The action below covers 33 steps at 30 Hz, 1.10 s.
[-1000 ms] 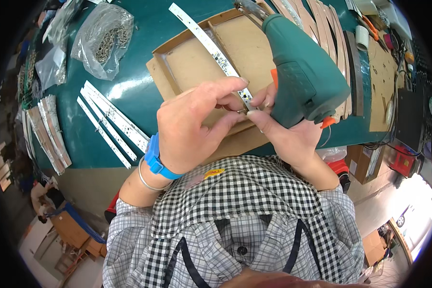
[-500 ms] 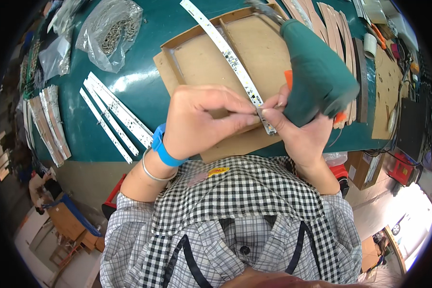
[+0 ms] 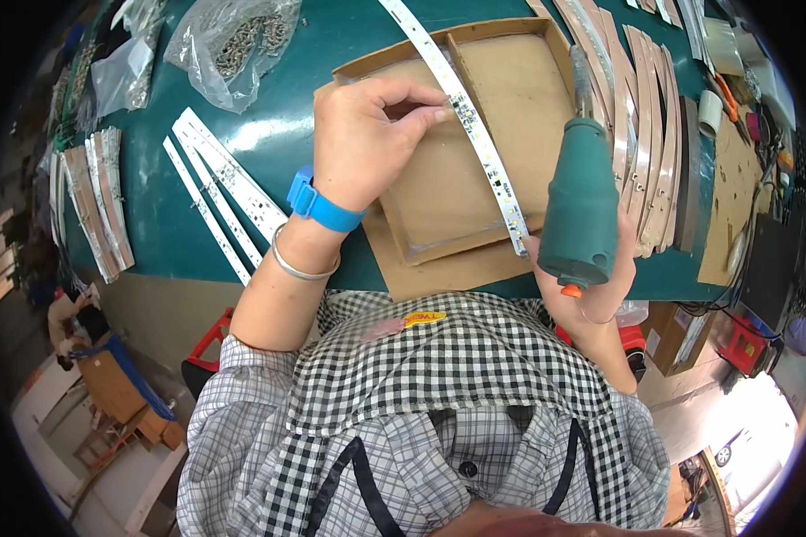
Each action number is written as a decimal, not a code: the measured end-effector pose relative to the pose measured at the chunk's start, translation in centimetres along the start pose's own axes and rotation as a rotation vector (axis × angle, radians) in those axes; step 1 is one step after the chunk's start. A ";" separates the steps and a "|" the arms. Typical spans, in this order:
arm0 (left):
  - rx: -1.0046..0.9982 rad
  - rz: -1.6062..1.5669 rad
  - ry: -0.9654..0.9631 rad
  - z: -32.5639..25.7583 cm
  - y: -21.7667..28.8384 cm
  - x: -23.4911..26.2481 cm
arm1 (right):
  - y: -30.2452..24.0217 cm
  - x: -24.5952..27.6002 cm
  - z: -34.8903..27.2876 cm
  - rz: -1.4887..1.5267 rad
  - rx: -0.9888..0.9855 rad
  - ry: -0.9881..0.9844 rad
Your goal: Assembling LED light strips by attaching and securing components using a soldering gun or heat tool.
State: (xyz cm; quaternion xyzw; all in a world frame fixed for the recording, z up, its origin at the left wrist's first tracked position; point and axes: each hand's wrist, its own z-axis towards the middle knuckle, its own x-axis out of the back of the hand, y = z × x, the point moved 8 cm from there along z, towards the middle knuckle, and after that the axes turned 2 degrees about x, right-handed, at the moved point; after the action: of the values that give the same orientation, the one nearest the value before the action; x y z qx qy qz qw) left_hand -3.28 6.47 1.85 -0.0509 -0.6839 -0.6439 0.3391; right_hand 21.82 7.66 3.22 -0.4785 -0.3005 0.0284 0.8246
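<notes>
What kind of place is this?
It looks like a workshop, perhaps for electronics: there is a green power tool in the right hand, a white circuit strip, and a plastic bag of small metal parts.

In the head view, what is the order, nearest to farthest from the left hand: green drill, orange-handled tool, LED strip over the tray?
1. LED strip: at the left hand.
2. Green drill: right of the strip.
3. Orange-handled tool: far right.
</notes>
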 end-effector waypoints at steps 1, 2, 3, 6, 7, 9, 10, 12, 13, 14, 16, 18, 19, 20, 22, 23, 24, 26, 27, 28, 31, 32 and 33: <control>-0.014 0.026 0.014 0.1 0.2 0.0 | 0.1 -0.1 -0.1 -0.023 0.000 -0.007; -0.028 0.053 0.029 0.2 0.3 -0.1 | 0.1 -0.3 -0.3 -0.045 0.000 -0.014; -0.040 0.075 0.044 0.3 0.5 -0.1 | 0.1 -0.4 -0.4 -0.071 -0.001 -0.024; -0.053 0.052 0.077 0.4 0.0 -0.4 | 3.8 -1.1 -2.8 0.129 -0.364 -0.073; -0.068 0.059 0.081 0.4 0.2 -0.4 | 4.3 -1.2 -3.2 0.173 -0.436 -0.083; -0.100 0.074 0.087 0.1 0.7 -0.2 | 4.1 -1.3 -3.3 0.190 -0.430 -0.093; -0.087 0.089 0.085 0.0 0.7 0.0 | 4.1 -1.3 -3.3 0.196 -0.428 -0.100; -0.059 0.117 0.079 -0.3 0.5 0.3 | 4.0 -1.3 -3.5 0.201 -0.448 -0.109; -0.062 0.108 0.073 -0.3 0.4 0.2 | 4.0 -1.3 -3.6 0.209 -0.465 -0.108; -0.064 0.100 0.068 -0.3 0.3 0.1 | 4.0 -1.4 -3.8 0.231 -0.496 -0.099; -0.072 0.104 0.062 -0.4 0.2 0.0 | 3.4 -1.2 -3.0 0.210 -0.410 -0.084; -0.086 0.109 0.048 -0.5 0.4 -0.4 | 1.5 -0.5 -1.2 0.103 -0.191 -0.062; -0.094 0.107 0.052 -0.5 0.5 -0.5 | 1.9 -0.5 -1.3 0.157 -0.235 -0.062; -0.101 0.105 0.055 -0.4 0.6 -0.6 | 2.4 -0.4 -1.5 0.211 -0.279 -0.061; -0.121 0.122 0.059 -0.2 0.7 -0.7 | 2.9 -0.1 -1.4 0.199 -0.280 -0.058; -0.130 0.140 0.060 -0.2 0.6 -0.8 | 3.1 -0.1 -1.4 0.195 -0.281 -0.060; -0.141 0.161 0.063 -0.2 0.6 -0.9 | 3.1 -0.2 -1.2 0.177 -0.294 -0.066; -0.143 0.188 0.071 -0.2 0.7 -0.9 | 3.2 -0.5 -0.8 0.147 -0.275 -0.081; -0.143 0.199 0.072 -0.2 0.7 -0.9 | 3.1 -0.6 -0.5 0.132 -0.245 -0.089; -0.160 0.180 0.083 -0.2 0.8 -0.9 | 2.8 -0.7 -0.3 0.141 -0.239 -0.087; -0.198 0.173 0.097 -0.2 0.8 -0.9 | 1.9 -1.1 0.5 0.185 -0.256 -0.076; -0.202 0.201 0.085 -0.2 0.8 -1.0 | 1.7 -1.2 0.7 0.186 -0.264 -0.079; -0.205 0.226 0.073 -0.2 0.8 -1.0 | 1.7 -1.1 0.7 0.150 -0.267 -0.097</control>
State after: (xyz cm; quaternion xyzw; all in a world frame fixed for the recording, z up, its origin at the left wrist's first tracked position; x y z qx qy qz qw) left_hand -2.03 6.80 1.97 -0.1384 -0.5916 -0.6696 0.4273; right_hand 21.00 8.80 1.60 -0.6030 -0.3045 0.0729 0.7337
